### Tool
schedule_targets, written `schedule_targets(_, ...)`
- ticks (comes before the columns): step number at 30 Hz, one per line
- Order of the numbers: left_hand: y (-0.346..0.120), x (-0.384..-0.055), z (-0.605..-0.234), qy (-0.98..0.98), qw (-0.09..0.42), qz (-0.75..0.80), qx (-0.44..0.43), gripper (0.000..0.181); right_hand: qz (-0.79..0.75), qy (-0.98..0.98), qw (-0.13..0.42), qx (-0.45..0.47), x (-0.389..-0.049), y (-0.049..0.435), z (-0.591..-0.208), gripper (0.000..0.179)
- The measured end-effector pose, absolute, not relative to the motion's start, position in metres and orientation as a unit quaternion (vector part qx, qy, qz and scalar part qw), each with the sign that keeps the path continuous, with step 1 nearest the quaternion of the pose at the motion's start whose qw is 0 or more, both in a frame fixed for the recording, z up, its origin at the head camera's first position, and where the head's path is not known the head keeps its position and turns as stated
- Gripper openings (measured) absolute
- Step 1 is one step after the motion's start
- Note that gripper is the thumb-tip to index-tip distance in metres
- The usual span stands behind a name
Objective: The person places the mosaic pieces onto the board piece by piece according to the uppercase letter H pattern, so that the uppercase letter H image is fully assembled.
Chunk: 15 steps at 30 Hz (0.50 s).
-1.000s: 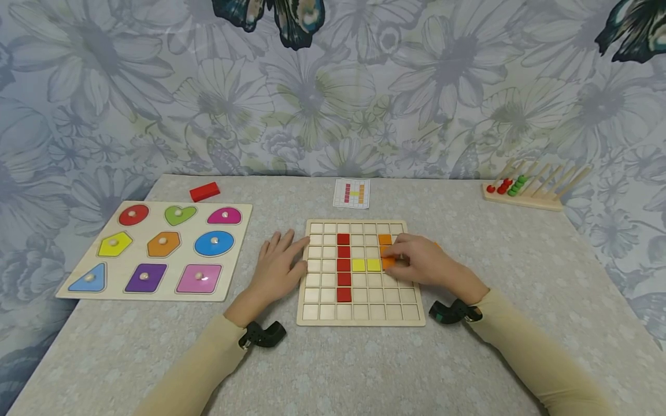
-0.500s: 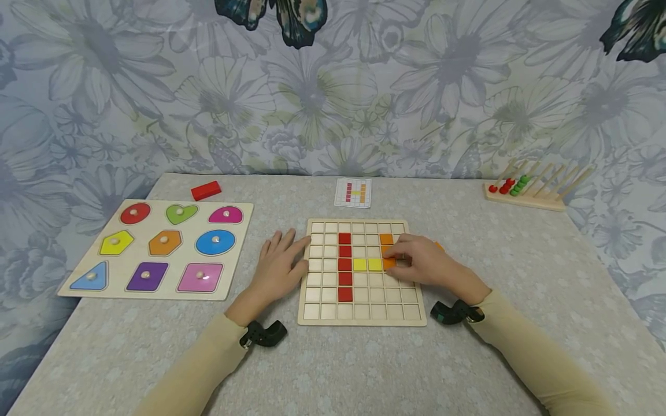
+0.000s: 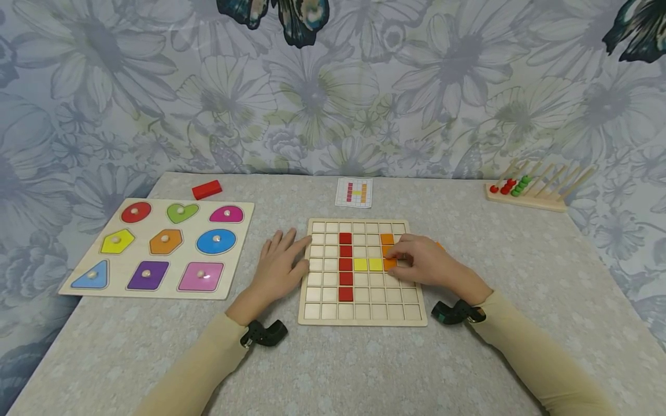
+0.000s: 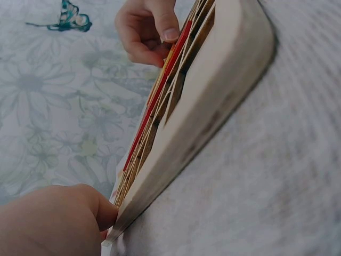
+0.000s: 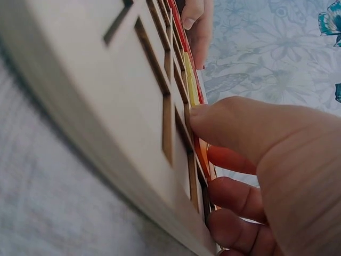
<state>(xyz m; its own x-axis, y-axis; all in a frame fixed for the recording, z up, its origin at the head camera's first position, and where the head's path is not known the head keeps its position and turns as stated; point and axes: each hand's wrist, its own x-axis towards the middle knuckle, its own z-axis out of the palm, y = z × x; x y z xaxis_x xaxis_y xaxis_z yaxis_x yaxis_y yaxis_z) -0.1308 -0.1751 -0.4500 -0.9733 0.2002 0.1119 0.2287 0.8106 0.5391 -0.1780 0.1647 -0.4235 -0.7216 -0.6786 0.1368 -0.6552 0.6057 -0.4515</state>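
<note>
A wooden grid board (image 3: 362, 319) lies flat at the middle of the table. On it, several red tiles (image 3: 346, 264) form a column, and two yellow tiles (image 3: 367, 264) run right from that column. Orange tiles (image 3: 387, 238) stand in a column at the right, partly covered by my right hand (image 3: 429, 260). Its thumb and index finger pinch the lowest orange tile (image 3: 389, 264) in its cell, at the end of the yellow row. My left hand (image 3: 281, 267) rests spread beside the board, thumb and index finger touching its left edge.
A shape puzzle board (image 3: 239, 248) with knobbed pieces lies at the left, with a red block (image 3: 207, 189) behind it. A pattern card (image 3: 340, 199) lies behind the grid board. At the back right stands a peg counter (image 3: 525, 199) with red and green beads.
</note>
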Motion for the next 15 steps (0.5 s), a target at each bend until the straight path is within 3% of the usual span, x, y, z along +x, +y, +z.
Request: schedule_targets(15, -0.1752, -0.1314, -0.4495, -0.951, 0.025, -0.287, -0.113, 0.057, -0.237, 0.899, 0.029, -0.367, -0.1772, 0.1636, -0.4207, 0.021)
